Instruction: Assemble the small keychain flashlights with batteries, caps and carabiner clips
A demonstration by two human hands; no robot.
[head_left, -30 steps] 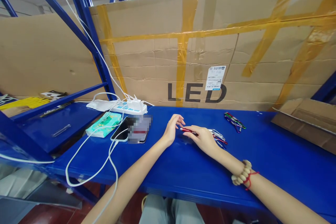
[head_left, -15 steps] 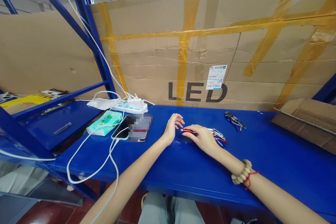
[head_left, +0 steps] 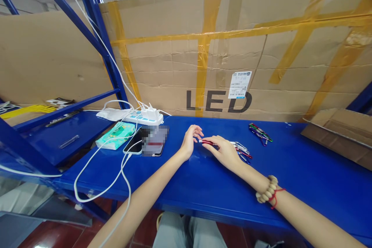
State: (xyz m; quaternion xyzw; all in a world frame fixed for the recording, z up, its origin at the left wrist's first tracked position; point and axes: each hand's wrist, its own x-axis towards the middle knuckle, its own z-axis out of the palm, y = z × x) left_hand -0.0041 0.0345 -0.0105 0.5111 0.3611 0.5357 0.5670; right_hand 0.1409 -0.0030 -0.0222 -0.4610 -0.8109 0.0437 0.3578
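Observation:
A slim red tube with a silver tip (head_left: 206, 142) is held in my right hand (head_left: 226, 154), between thumb and fingers, just above the blue table. Its far end is hidden under my palm. My left hand (head_left: 189, 141) is close to the silver tip, fingers loosely curved and apart, holding nothing. Just beyond my right hand lies a bunch of slim metallic pieces with clip-like ends (head_left: 243, 152), in silver, red and blue, partly covered by the hand. Farther right rests a small group of similar green, red, blue and purple pieces (head_left: 260, 135).
On the left are a power strip (head_left: 158, 118) with white cables, a green tissue pack (head_left: 115, 135) and a phone (head_left: 134, 145) beside a blurred dark object. A large taped cardboard sheet (head_left: 162, 73) stands behind the blue table (head_left: 197, 186). An open cardboard box (head_left: 337, 135) sits at right.
The silver tip of the red tube has shifted slightly up and left, nearer my left fingertips. Both hands have otherwise barely moved.

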